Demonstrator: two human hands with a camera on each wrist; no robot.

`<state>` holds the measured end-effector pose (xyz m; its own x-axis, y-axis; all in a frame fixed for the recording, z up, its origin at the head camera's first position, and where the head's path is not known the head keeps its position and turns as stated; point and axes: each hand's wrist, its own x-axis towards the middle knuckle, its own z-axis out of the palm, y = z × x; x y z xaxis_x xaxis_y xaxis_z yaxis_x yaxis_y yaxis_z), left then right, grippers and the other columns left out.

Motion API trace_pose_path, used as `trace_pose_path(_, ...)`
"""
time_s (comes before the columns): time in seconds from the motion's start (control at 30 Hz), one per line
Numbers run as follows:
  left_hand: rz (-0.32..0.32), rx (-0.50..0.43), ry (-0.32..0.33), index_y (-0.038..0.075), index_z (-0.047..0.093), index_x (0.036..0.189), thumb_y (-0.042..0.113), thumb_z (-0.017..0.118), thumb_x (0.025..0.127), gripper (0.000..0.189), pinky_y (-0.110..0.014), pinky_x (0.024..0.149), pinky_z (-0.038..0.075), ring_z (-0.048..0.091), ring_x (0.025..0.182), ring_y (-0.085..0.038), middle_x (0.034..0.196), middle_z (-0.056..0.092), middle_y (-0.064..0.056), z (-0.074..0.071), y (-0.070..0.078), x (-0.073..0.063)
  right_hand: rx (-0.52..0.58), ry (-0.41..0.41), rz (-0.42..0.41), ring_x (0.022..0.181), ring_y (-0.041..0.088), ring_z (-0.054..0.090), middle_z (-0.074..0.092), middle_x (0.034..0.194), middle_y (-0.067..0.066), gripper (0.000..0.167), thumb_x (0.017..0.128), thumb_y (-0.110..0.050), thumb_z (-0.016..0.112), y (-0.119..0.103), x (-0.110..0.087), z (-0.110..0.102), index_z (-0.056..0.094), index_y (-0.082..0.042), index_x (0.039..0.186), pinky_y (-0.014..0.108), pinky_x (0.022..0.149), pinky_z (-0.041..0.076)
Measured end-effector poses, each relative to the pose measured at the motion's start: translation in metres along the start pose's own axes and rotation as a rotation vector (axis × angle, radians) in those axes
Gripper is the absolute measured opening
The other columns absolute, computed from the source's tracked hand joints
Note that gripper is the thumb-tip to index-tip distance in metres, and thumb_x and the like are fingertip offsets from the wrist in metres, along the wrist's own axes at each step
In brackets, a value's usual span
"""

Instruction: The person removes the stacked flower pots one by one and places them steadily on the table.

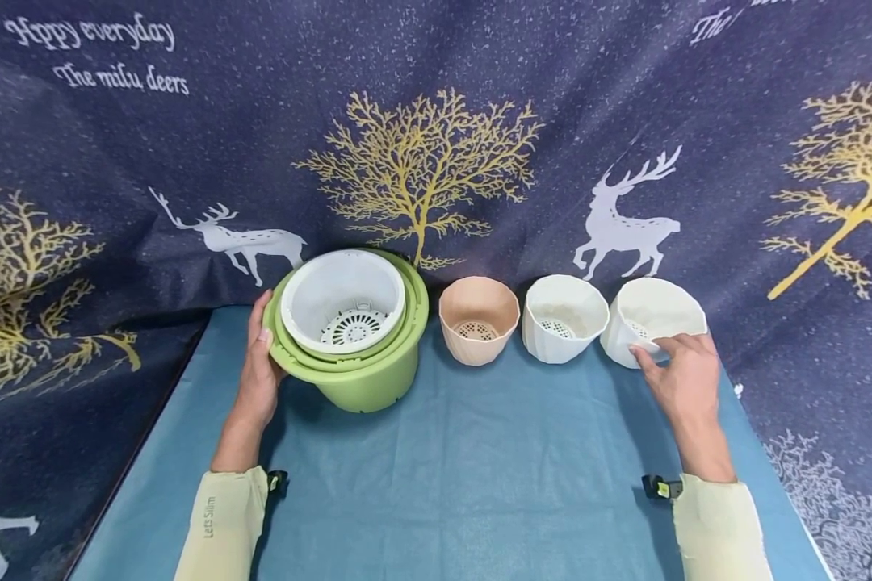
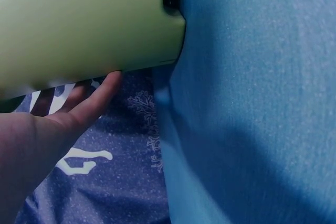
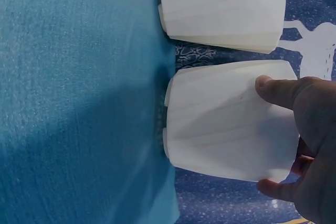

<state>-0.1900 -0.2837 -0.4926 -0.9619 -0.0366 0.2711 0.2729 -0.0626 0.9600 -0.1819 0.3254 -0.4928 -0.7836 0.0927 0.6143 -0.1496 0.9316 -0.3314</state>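
While the left hand (image 1: 257, 359) grips the green pot (image 1: 366, 391) at its left side, thumb on the rim and fingers against the outer wall, the pot stands on the blue tablecloth (image 1: 465, 468) at the left end of a row. Inside it sits a white basket (image 1: 343, 290) with a slotted bottom, its rim ringed by the green edges. In the left wrist view, the fingertips touch the smooth wall, and a dark notch shows at the pot's base.

At the row's other end, the right hand (image 1: 686, 375) holds the cream-white pot (image 1: 657, 311) by its near right edge, the thumb on the outer wall and a finger over the rim. The right wrist view shows this pot upright, the thumb and little finger spread apart on its faceted side.

Between these 2 stand the pink pot (image 1: 478, 319) and the middle white pot (image 1: 565, 319), both with perforated bottoms and neither touched by a hand. The 2 white pots are just beside each other, with a narrow gap.

Nearer the camera, 2 pale sleeves (image 1: 218, 524) cover the forearms, with a small black device at each wrist. Behind the row hangs a navy backdrop (image 1: 480, 56) printed with golden trees, pale deer and white lettering.
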Motion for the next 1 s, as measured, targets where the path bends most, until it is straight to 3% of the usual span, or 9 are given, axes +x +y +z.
trace_pose_path(0.4, -0.001, 0.005, -0.005, 0.028, 0.017, 0.171, 0.038, 0.027, 0.116, 0.057, -0.022, 0.083, 0.058, 0.06, 0.122, -0.016, 0.166, 0.034, -0.01, 0.0005, -0.0009, -0.0007, 0.0, -0.011, -0.002, 0.091, 0.049, 0.058, 0.071, 0.088, 0.031, 0.032, 0.08, -0.012, 0.09, 0.0048, -0.001, 0.0071, 0.076, 0.014, 0.092, 0.059, 0.087, 0.045)
trace_pose_path(0.67, 0.01, -0.003, -0.008, 0.027, 0.018, 0.171, 0.037, 0.026, 0.116, 0.057, -0.023, 0.082, 0.058, 0.061, 0.119, -0.016, 0.164, 0.035, -0.009, 0.0013, -0.0004, -0.0008, 0.005, -0.003, -0.049, 0.089, 0.05, 0.059, 0.07, 0.085, 0.031, 0.031, 0.079, -0.011, 0.089, 0.0063, 0.0027, 0.009, 0.074, 0.014, 0.09, 0.059, 0.088, 0.043)
trace_pose_path(1.0, 0.006, -0.018, -0.001, 0.027, 0.019, 0.171, 0.037, 0.028, 0.116, 0.056, -0.022, 0.082, 0.058, 0.06, 0.119, -0.014, 0.163, 0.036, -0.008, 0.0002, -0.0017, 0.0011, -0.015, -0.023, -0.024, 0.092, 0.05, 0.058, 0.07, 0.089, 0.032, 0.033, 0.081, -0.014, 0.088, 0.0061, 0.0017, 0.0094, 0.073, 0.012, 0.093, 0.06, 0.089, 0.043)
